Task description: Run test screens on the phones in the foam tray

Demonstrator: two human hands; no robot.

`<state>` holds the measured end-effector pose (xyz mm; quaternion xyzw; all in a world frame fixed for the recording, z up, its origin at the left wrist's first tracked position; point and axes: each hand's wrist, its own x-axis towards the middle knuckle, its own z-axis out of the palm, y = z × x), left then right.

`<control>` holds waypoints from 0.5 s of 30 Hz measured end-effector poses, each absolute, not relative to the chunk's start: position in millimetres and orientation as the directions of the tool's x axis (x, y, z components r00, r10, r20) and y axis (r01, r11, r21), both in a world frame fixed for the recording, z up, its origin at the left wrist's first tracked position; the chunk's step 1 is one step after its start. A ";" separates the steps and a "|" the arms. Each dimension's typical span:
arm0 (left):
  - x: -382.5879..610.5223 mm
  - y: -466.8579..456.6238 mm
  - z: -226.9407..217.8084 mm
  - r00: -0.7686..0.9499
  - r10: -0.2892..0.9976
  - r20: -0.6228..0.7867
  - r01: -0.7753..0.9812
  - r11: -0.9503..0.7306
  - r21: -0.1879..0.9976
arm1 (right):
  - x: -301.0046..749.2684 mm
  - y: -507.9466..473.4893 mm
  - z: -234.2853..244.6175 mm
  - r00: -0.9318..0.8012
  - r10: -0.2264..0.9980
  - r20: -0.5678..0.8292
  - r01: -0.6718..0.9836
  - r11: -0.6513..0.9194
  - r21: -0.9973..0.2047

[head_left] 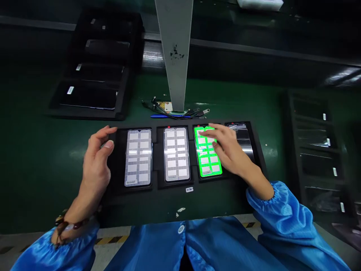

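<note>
Black tray (158, 158) on green bench (225, 203), left to right: two grey-lit phones (138, 158), one green-lit phone (208, 165), one dark phone (246, 142). Left hand (97, 162): at tray's left end, fingers bent, thumb apart. Right hand (229, 150): palm down, fingers parted over green-lit phone.

Dim room, green table

A dark green tabletop (242, 103) lies under the right hand (229, 148); beyond it stand a grey post (177, 67) and a long rail (254, 50). Nearer, below, the pale floor (19, 241) has a yellow-black stripe (113, 239).
</note>
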<state>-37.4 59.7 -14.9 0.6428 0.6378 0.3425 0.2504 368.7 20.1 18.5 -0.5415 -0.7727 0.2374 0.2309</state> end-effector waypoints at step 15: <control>-19.9 51.4 -9.4 0.245 0.943 0.225 0.837 -0.323 0.441 | 304.1 49.4 27.6 -0.466 0.882 0.067 0.713 0.419 -0.561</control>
